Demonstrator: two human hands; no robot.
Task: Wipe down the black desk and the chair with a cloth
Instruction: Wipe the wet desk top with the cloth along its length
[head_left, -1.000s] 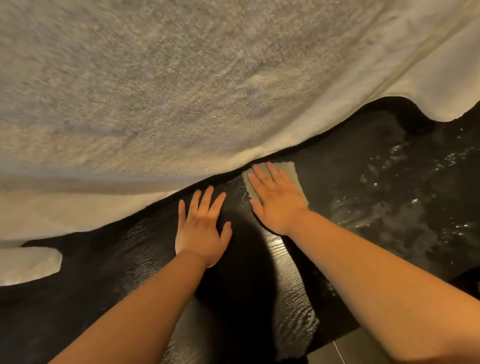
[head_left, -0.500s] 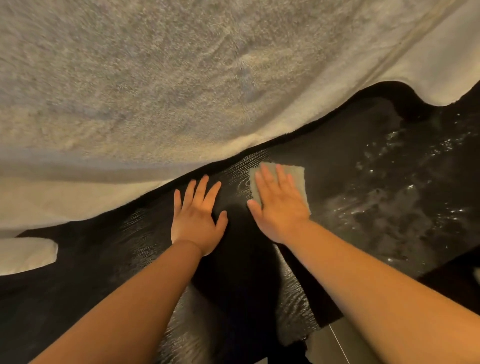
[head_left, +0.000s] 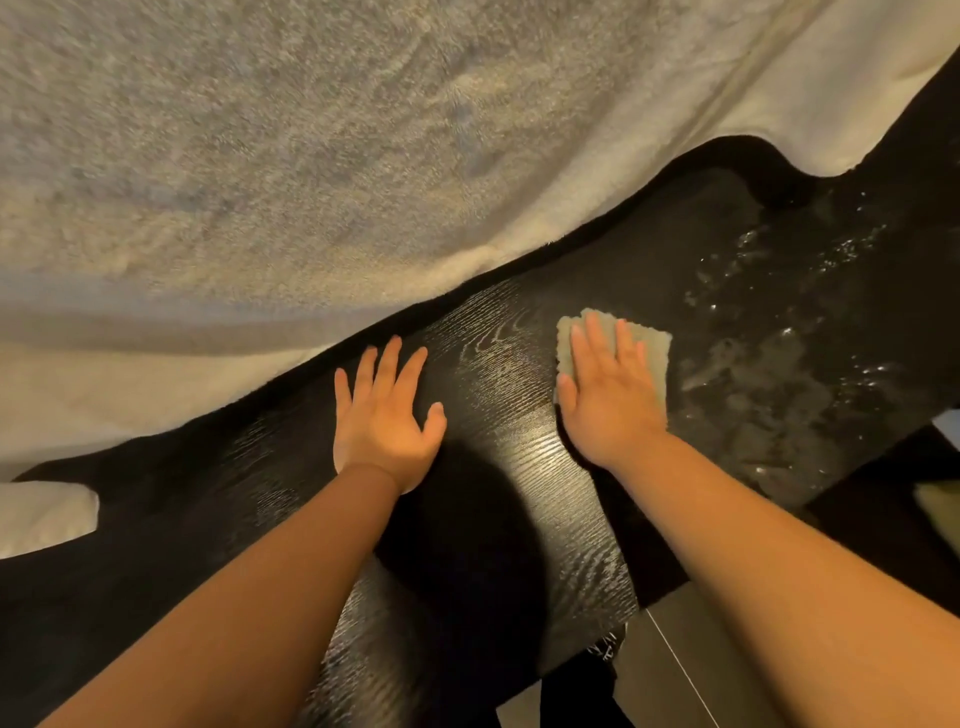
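Under right fingers (head_left: 597, 343), cloth (head_left: 652, 358)

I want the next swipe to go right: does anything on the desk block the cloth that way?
Nothing solid shows there. Right of the cloth, under the right hand, the black desk bears only wet smears.

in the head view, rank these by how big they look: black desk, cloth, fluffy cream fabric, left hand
1. fluffy cream fabric
2. black desk
3. left hand and cloth: look alike, and the right hand covers much of the cloth, so no ranking between them.
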